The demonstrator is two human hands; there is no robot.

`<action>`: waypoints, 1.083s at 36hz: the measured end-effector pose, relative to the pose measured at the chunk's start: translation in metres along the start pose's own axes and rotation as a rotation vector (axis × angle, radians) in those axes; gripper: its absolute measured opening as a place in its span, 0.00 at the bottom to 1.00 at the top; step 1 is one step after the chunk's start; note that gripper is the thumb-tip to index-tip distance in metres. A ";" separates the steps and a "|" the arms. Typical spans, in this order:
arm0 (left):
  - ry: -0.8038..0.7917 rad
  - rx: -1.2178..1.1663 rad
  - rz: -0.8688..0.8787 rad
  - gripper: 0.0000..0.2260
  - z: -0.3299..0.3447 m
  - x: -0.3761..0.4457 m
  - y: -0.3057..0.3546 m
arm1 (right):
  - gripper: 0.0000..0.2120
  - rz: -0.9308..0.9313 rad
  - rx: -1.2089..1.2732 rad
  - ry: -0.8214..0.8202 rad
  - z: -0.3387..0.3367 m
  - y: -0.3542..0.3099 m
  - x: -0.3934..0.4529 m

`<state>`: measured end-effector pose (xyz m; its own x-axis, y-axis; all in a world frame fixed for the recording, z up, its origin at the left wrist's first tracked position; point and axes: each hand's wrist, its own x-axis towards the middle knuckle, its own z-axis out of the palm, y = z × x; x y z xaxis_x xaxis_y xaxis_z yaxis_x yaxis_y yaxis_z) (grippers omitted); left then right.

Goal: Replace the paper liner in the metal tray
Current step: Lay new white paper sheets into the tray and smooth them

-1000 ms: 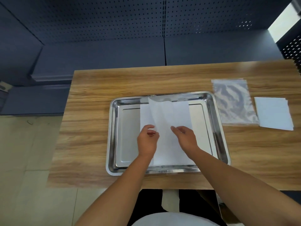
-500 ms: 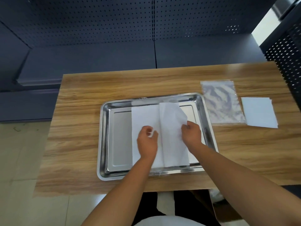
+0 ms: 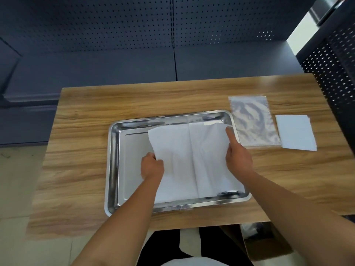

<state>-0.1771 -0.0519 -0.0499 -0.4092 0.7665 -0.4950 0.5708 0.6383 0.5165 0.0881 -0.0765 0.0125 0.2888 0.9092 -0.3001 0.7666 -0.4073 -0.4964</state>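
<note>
A rectangular metal tray (image 3: pixel 115 162) lies on the wooden table (image 3: pixel 80 150). A white paper liner (image 3: pixel 194 156) is spread over the tray's middle and right part, unfolded with a crease down its centre. My left hand (image 3: pixel 151 167) pinches the sheet's left edge. My right hand (image 3: pixel 237 158) holds the right edge, its index finger stretched along it toward the far corner. The left part of the tray floor is bare metal.
A clear plastic bag (image 3: pixel 251 121) lies just right of the tray. Beyond it sits a small stack of white paper sheets (image 3: pixel 295 132). A dark pegboard wall (image 3: pixel 172 35) stands behind the table. A cardboard box (image 3: pixel 267 244) sits on the floor at lower right.
The folded sheet has been opened out to the right, with my right hand carrying its edge toward the tray's right side. My left hand shifted to the sheet's left edge.
</note>
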 end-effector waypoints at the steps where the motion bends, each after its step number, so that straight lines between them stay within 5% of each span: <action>1: 0.006 -0.032 0.019 0.04 -0.004 -0.001 -0.001 | 0.34 -0.003 -0.005 -0.011 -0.001 -0.001 0.000; 4: 0.003 -0.130 0.086 0.04 -0.019 -0.001 -0.012 | 0.34 0.063 0.032 -0.008 -0.003 -0.001 0.003; 9: 0.050 -0.256 0.169 0.24 -0.059 0.005 -0.031 | 0.31 0.160 0.104 0.054 -0.010 -0.002 0.006; 14: 0.106 -0.081 0.320 0.32 -0.095 0.013 -0.058 | 0.30 0.211 0.083 0.032 -0.007 0.003 0.002; 22: 0.156 0.161 0.364 0.18 -0.094 0.020 -0.085 | 0.40 0.213 -0.074 -0.055 0.008 0.003 0.002; 30: 0.174 0.386 0.301 0.25 -0.091 0.019 -0.079 | 0.46 0.142 -0.201 0.003 0.017 0.007 0.004; 35: 0.239 0.704 0.274 0.31 -0.084 0.002 -0.066 | 0.41 0.047 -0.472 0.132 0.023 0.003 0.001; 39: 0.138 0.763 0.378 0.31 -0.072 -0.006 -0.059 | 0.32 -0.145 -0.556 -0.013 0.034 0.001 -0.008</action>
<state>-0.2592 -0.0890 -0.0270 -0.1502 0.9512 -0.2697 0.9880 0.1544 -0.0057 0.0673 -0.0875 -0.0129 0.1537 0.9497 -0.2728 0.9852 -0.1685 -0.0315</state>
